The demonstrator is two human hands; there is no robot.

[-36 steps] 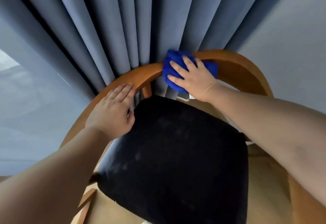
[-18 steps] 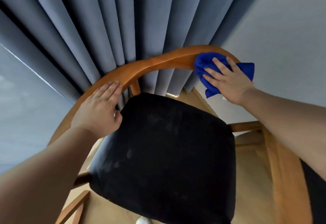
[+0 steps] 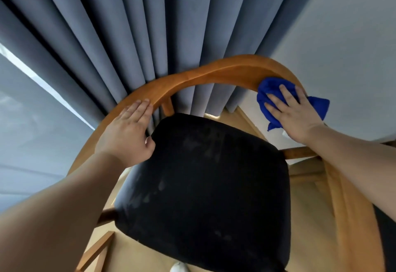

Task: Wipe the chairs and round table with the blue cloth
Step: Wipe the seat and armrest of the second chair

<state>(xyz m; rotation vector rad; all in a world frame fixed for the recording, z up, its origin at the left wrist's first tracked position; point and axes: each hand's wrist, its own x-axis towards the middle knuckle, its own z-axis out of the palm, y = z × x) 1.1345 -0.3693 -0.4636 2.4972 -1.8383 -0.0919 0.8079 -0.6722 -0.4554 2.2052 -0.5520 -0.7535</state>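
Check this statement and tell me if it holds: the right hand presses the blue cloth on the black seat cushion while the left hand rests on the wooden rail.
Not quite. The head view shows the right hand pressing the blue cloth on the curved wooden rail, at its right bend, not on the black seat cushion. The left hand does rest on the rail.

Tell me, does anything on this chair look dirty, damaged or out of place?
Only the black seat stands out: pale, dusty smudges mark its left side. The wooden rail looks undamaged.
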